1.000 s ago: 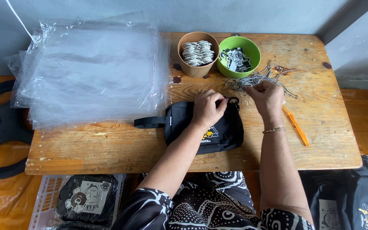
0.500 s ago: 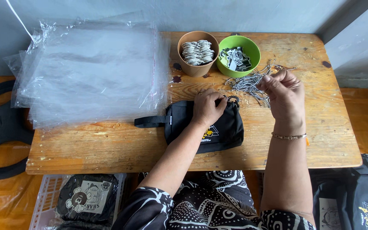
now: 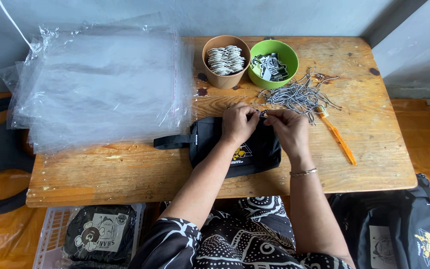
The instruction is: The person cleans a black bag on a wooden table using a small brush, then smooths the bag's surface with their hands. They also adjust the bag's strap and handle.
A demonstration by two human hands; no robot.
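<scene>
A small black pouch (image 3: 255, 152) with a side strap and a yellow print lies on the wooden table (image 3: 125, 172). My left hand (image 3: 238, 122) rests on the pouch's top edge, fingers pinched at its zipper end. My right hand (image 3: 287, 128) meets it there, pinching a thin cord at the same spot. A pile of grey-white cords (image 3: 299, 93) lies just beyond my right hand. What sits between the fingertips is too small to make out clearly.
A brown paper cup (image 3: 225, 60) of white tags and a green bowl (image 3: 273, 64) of dark tags stand at the back. A stack of clear plastic bags (image 3: 100, 84) covers the left side. An orange tool (image 3: 339, 139) lies at right. Black bags (image 3: 414, 234) sit on the floor.
My right hand was up at the cord pile half a second ago; it has come back down to the pouch's top edge beside my left hand, which stayed put.
</scene>
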